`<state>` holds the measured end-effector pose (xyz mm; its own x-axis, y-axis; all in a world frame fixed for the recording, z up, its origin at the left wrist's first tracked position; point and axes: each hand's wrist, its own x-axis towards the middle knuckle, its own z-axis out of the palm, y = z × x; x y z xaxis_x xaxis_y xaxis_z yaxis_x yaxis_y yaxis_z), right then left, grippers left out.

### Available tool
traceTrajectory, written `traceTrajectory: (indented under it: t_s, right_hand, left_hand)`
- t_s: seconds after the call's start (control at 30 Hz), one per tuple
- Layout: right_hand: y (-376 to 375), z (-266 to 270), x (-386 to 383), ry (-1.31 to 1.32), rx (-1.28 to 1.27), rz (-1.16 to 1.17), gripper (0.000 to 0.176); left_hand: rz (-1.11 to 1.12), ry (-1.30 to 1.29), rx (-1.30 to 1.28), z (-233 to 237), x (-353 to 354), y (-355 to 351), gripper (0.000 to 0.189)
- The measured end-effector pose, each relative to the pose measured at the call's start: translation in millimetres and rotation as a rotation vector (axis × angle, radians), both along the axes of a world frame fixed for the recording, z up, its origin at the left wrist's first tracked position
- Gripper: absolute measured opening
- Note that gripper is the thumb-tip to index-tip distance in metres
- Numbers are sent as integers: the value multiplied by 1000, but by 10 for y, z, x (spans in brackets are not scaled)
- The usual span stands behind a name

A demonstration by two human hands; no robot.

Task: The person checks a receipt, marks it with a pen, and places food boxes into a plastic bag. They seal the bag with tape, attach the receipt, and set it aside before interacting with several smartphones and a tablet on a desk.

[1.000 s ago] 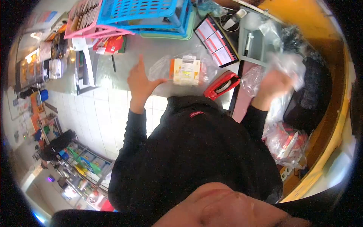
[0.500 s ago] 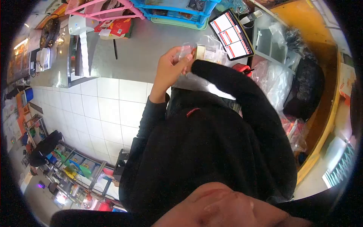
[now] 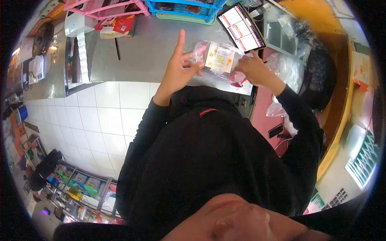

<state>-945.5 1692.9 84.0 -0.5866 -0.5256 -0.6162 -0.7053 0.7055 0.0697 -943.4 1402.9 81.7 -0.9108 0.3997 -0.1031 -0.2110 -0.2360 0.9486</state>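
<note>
A clear plastic bag (image 3: 219, 71) lies on the metal table, with a flat pack with a white and yellow printed label (image 3: 223, 59) inside it. At the bag's left end is my left hand (image 3: 179, 68), its index finger stretched out and its thumb apart from the other fingers. Those other fingers are bent and partly covered by the clear plastic. My right hand (image 3: 254, 71) is at the bag's right end, fingers curled down and closed on the plastic. A red object (image 3: 239, 83) shows partly below the right fingers.
A tablet (image 3: 242, 29) stands just beyond my right hand. Blue baskets (image 3: 185, 11) and a pink rack (image 3: 108, 12) line the back. A label printer (image 3: 78, 25) with a long paper strip, a black pen (image 3: 117, 49) and a phone (image 3: 276, 130) lie around.
My right hand has moved away from my left toward the right end of the bag. My left index finger has stretched out, and the labelled pack is more exposed.
</note>
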Motion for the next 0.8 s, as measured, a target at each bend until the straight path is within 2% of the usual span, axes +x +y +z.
traceTrajectory:
  t_s: [0.07, 0.1, 0.23, 0.3, 0.43, 0.5, 0.6, 0.73, 0.8]
  right_hand:
    - [-33, 5, 171, 152, -279, -5, 32]
    - [-69, 91, 224, 59, -414, -89, 33]
    - [-117, 144, 372, 3, -343, -168, 34]
    - [-101, 88, 466, 125, -290, -229, 34]
    - [-160, 148, 497, 127, -225, -383, 30]
    - [-145, 36, 531, 335, -406, -430, 30]
    - [-297, -98, 504, 308, -383, -477, 30]
    - [-324, -652, 534, 384, -455, -452, 32]
    - [-407, -747, 522, 513, -555, -545, 42]
  left_hand:
    - [-6, 34, 30, -9, 1, 9, 102]
    - [-33, 46, 25, -33, 0, 0, 104]
    - [-93, 47, -3, -83, 32, -1, 107]
    - [-99, 46, -5, -90, 50, 10, 108]
    - [-81, 52, -37, -47, 89, 27, 111]
    - [-84, 52, -45, -60, 99, 40, 110]
    - [-110, 39, -75, -48, 109, 18, 110]
    - [-135, 45, -130, -87, 131, 9, 110]
    - [-161, 4, -150, -31, 136, -23, 109]
